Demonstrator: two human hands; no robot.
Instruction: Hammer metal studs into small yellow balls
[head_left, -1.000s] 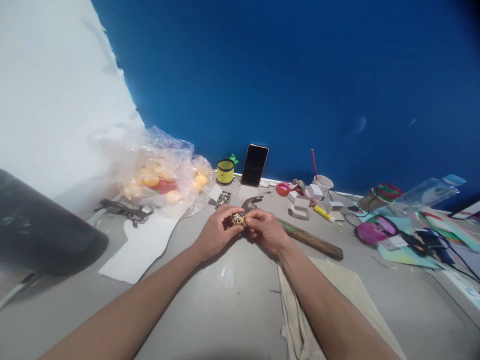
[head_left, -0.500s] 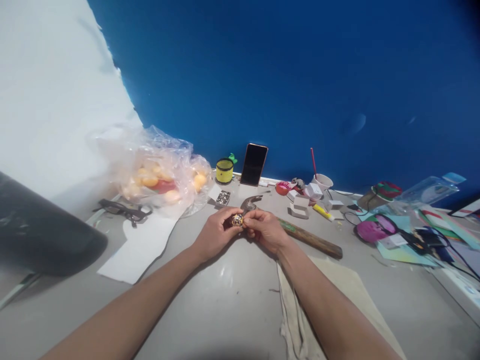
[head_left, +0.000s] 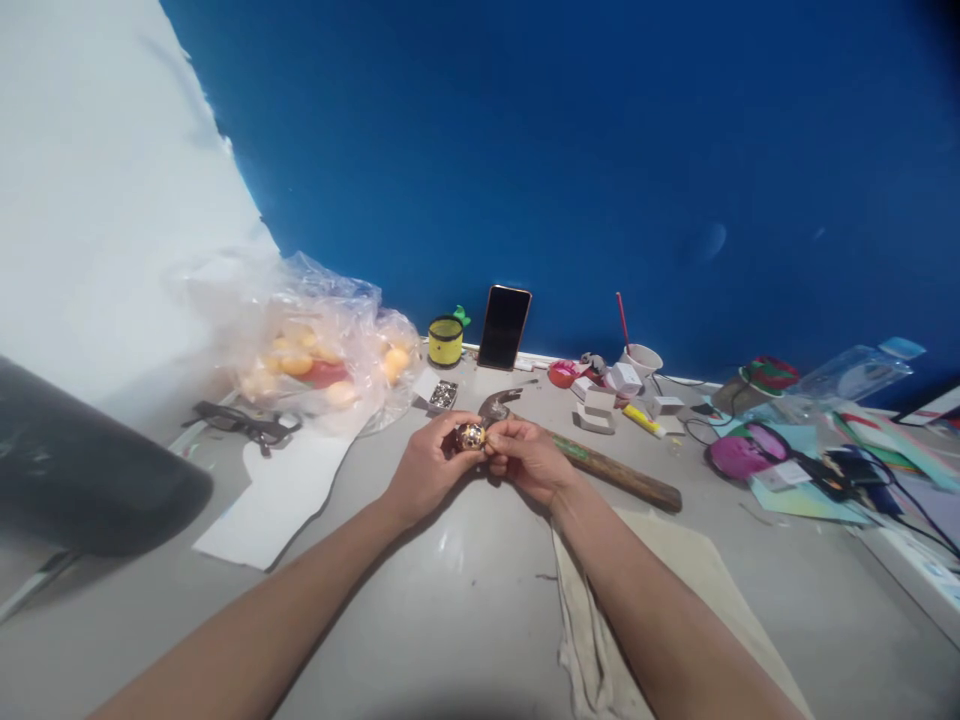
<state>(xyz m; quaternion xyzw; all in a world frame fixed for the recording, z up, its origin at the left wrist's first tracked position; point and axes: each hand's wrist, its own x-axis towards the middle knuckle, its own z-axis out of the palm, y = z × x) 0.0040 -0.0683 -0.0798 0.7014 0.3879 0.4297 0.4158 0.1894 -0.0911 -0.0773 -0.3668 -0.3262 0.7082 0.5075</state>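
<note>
Thumb and fingers of my left hand (head_left: 431, 472) are closed round a small shiny ball (head_left: 471, 437), gold and dark with bright spots like studs. My right hand (head_left: 529, 460) is pinched at the ball's right side; whatever lies between its fingertips is too small to make out. Just behind my hands lies a claw hammer (head_left: 615, 474), its metal head by my fingers and its wooden handle stretching right. A little box of small shiny metal pieces (head_left: 444, 394) stands beyond my left hand. Under my right forearm is a folded beige cloth (head_left: 667, 570).
At the back, a phone (head_left: 504, 328) leans on the blue wall beside a yellow container (head_left: 445, 341). A plastic bag of orange balls (head_left: 315, 350), glasses (head_left: 244, 424) and white paper (head_left: 277, 500) lie left. Rightward are a yellow tube (head_left: 643, 420), small boxes, a cup (head_left: 640, 362) and a bottle (head_left: 862, 372).
The ball has turned slightly in my left hand, showing more of its gold side. My right fingers stay pinched beside it. The whole view has shifted a little.
</note>
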